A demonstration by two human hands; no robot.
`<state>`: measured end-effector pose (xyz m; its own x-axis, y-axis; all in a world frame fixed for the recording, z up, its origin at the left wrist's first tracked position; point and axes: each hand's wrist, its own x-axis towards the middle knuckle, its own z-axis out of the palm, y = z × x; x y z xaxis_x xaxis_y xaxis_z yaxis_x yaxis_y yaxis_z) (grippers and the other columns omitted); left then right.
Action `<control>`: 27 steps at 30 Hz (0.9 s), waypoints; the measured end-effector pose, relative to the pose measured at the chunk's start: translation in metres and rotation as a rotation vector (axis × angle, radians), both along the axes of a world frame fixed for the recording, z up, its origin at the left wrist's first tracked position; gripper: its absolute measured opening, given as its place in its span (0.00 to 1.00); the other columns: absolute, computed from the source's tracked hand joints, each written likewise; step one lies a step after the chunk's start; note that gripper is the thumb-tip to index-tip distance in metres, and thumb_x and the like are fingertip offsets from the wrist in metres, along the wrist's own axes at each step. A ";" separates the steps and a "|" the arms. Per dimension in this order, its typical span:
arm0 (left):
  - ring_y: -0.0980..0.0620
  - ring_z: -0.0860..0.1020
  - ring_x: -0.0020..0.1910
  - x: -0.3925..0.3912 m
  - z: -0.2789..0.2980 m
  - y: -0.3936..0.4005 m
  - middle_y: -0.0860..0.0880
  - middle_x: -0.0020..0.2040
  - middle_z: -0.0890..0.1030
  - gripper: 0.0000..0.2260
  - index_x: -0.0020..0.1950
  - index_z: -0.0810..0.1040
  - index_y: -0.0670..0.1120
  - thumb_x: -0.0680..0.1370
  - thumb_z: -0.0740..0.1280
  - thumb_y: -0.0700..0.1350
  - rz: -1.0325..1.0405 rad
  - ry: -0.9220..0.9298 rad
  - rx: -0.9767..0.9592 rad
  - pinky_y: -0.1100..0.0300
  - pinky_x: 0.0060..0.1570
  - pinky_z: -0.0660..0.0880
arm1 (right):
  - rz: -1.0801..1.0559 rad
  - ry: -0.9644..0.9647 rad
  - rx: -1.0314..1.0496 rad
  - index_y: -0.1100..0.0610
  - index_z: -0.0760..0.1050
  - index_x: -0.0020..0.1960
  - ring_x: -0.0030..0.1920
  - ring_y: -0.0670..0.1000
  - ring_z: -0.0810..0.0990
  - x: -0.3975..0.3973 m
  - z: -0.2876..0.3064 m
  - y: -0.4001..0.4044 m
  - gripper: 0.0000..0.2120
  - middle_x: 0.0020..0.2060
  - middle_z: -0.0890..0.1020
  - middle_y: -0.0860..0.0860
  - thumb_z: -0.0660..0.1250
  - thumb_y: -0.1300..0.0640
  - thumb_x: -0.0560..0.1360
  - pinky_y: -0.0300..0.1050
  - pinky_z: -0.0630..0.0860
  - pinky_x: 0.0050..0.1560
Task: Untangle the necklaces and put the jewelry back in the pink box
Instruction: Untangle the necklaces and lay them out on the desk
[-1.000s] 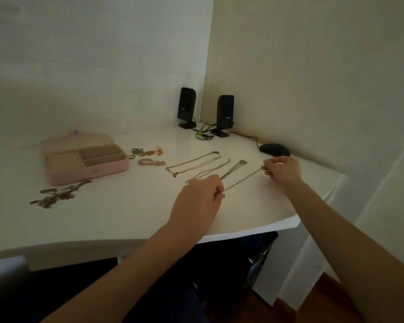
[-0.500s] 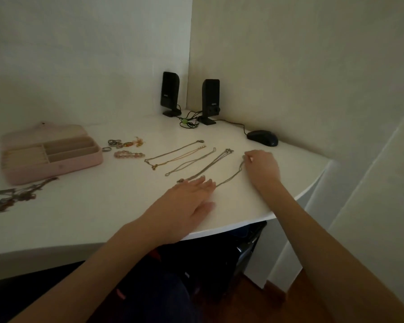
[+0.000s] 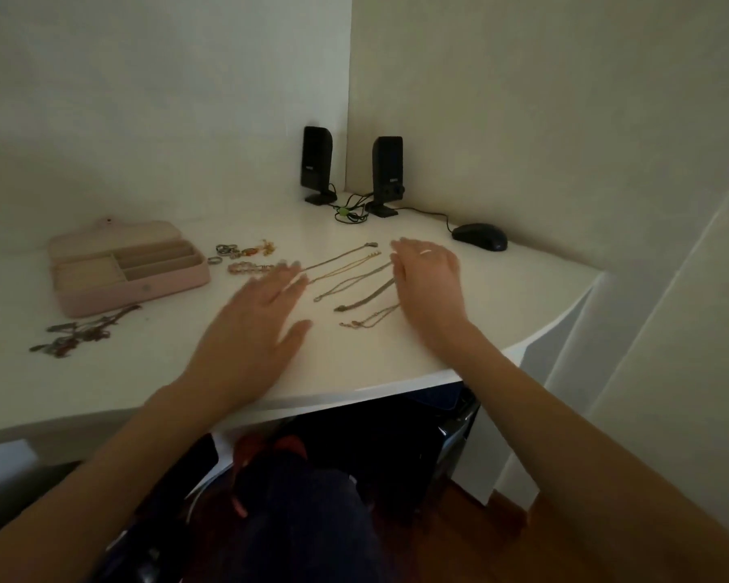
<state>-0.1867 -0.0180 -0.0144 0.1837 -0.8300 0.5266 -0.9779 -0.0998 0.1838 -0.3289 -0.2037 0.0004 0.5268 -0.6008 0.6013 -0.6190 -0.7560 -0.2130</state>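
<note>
Both hands are lying open now: the left hand and right hand are letting go of the last chain, which a second ago was stretched between them, so the necklaces are lying apart in rows and the untangling seems finished. The pink box is sitting open to the left, well apart. Rings, a bracelet and a tangled cluster are waiting beside it; speakers and a mouse are standing behind, blocking nothing.
</note>
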 end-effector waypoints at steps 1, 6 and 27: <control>0.49 0.59 0.74 0.018 0.002 0.016 0.48 0.74 0.63 0.22 0.72 0.65 0.44 0.80 0.60 0.48 0.080 0.006 -0.060 0.54 0.71 0.54 | 0.108 -0.022 -0.048 0.55 0.72 0.66 0.65 0.54 0.72 0.015 0.004 0.023 0.16 0.64 0.76 0.53 0.54 0.55 0.82 0.52 0.61 0.69; 0.41 0.76 0.57 0.085 0.014 0.096 0.43 0.60 0.78 0.14 0.61 0.78 0.43 0.76 0.66 0.39 0.408 0.100 0.063 0.49 0.57 0.71 | 0.615 0.172 0.065 0.54 0.71 0.68 0.63 0.57 0.73 0.115 0.008 0.109 0.17 0.63 0.77 0.56 0.59 0.54 0.80 0.53 0.69 0.63; 0.50 0.78 0.38 0.130 0.002 0.096 0.49 0.43 0.77 0.06 0.49 0.72 0.46 0.76 0.65 0.36 0.513 0.365 -0.290 0.61 0.36 0.73 | 0.978 0.022 0.444 0.59 0.74 0.45 0.43 0.55 0.75 0.236 -0.017 0.145 0.02 0.44 0.80 0.60 0.64 0.61 0.76 0.43 0.65 0.42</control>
